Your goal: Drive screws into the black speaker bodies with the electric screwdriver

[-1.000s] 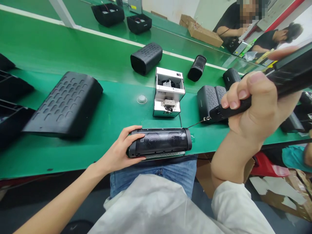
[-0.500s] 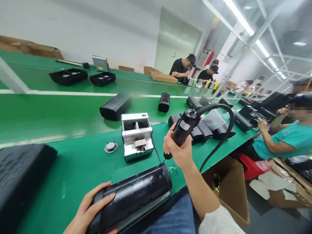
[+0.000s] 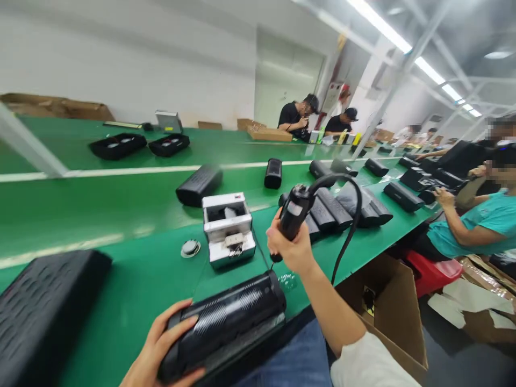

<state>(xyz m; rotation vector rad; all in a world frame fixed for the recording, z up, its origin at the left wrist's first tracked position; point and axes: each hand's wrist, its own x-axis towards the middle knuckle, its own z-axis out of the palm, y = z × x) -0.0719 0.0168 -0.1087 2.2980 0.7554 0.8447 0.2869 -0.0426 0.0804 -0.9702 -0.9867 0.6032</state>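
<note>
My right hand (image 3: 293, 244) is wrapped round a black powered screwdriver (image 3: 295, 212) with a thick black cable. Its thin tip points down at the right end of a glossy black cylindrical speaker housing (image 3: 229, 317); whether it touches cannot be made out. The housing lies at the near edge of the green table. My left hand (image 3: 169, 344) grips its left end, fingers over the top and along the near side. Beyond the housing stand a white screw feeder (image 3: 229, 231) and a small round silver-rimmed part (image 3: 191, 248).
A large black case (image 3: 52, 306) lies at the left. Several black housings (image 3: 332, 207) sit to the right, others on the green belt (image 3: 133, 201). An open cardboard box (image 3: 399, 301) is below the table edge. A person in teal (image 3: 475, 226) works at the right.
The view has shifted slightly. The screwdriver stands a little more upright over the housing's right end, and its cable has swung left. My left hand still holds the housing.
</note>
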